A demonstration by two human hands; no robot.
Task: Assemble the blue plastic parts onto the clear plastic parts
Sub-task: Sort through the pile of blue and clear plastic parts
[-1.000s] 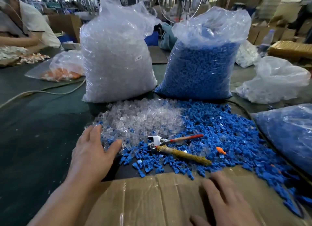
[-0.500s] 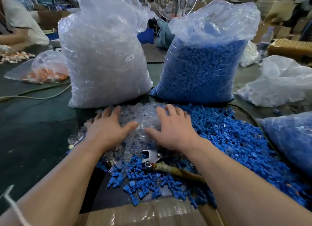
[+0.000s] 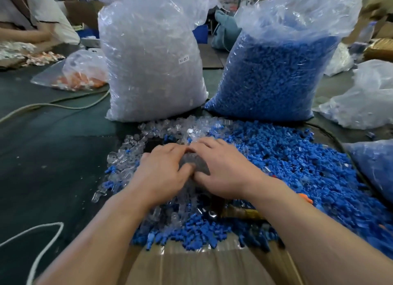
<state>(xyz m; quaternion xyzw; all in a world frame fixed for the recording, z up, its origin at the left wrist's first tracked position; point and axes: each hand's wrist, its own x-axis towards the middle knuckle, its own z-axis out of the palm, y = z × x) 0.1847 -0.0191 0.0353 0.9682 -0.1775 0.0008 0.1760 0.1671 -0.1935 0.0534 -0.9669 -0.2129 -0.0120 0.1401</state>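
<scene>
A brown taped cardboard sheet [image 3: 191, 267] lies nearest on the dark green desk [image 3: 53, 157]. Beyond it the left hand [image 3: 161, 174] and right hand [image 3: 225, 172] rest palm-down, fingertips meeting, on the heap of small clear plastic parts [image 3: 131, 155]. Loose small blue plastic parts [image 3: 297, 167] spread to the right. The fingers bend loosely; whether either grip holds a part I cannot tell. Behind stand a tall plastic bag of clear parts [image 3: 153, 71] and a plastic bag of blue parts [image 3: 272, 78].

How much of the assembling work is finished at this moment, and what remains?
Done: no joined piece shows; clear parts and blue parts lie loose in heaps. In hand: the left hand and right hand cup over clear parts between them. Left: all the joining; the clear-parts bag and blue-parts bag stand full.
</scene>
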